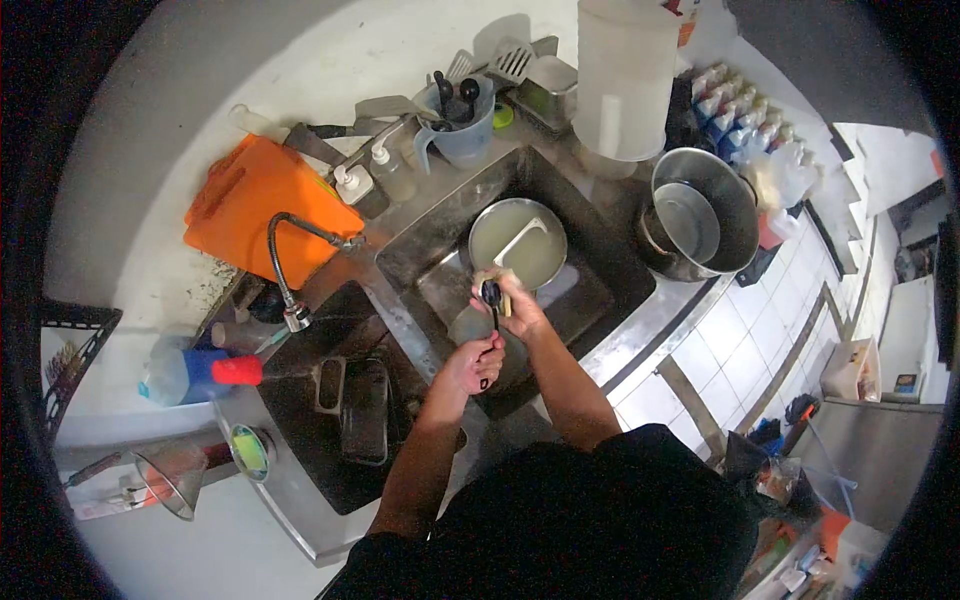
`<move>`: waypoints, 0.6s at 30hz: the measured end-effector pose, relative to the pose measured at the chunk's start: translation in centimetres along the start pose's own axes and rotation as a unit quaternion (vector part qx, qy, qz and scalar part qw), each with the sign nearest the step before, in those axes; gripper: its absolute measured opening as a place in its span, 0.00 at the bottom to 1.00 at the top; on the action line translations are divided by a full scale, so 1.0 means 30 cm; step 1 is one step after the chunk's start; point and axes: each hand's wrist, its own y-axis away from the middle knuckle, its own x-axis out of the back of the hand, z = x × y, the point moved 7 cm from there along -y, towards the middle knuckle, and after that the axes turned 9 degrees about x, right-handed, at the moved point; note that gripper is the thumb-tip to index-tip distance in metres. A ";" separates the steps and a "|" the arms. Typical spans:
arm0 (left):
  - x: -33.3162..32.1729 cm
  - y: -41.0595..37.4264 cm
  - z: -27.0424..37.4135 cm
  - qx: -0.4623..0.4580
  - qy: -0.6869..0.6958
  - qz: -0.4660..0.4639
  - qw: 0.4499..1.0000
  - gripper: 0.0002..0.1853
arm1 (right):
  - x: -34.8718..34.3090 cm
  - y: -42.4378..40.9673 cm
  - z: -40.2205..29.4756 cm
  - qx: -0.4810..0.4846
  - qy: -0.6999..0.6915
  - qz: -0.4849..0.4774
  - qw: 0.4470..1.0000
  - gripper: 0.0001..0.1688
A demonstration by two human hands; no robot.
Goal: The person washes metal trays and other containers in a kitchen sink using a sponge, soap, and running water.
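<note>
My left hand point(475, 364) grips the handle of a black spoon-like kitchen utensil point(491, 294), which points away from me. Around the utensil's dark head, my right hand point(519, 306) holds a pale yellowish thing, perhaps a sponge; the fingers partly hide it. Both hands are above the right basin of a steel sink point(592, 300). Just beyond them, a round metal bowl point(487, 225) stands in that basin, holding cloudy liquid. A white handle-shaped piece point(517, 244) lies across the bowl.
At left, a flexible faucet point(279, 259) arches over the other basin, which holds a metal pan point(365, 412). Orange cutting boards point(262, 210), pump bottles point(390, 174) and a utensil jug point(459, 142) line the back. A large pot point(705, 214) stands at right. A green-yellow sponge point(249, 451) rests in a dish.
</note>
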 end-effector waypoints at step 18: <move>-0.084 0.040 0.010 -0.346 -0.480 0.459 0.663 0.09 | 0.359 0.019 0.170 0.022 0.446 0.223 0.866 0.18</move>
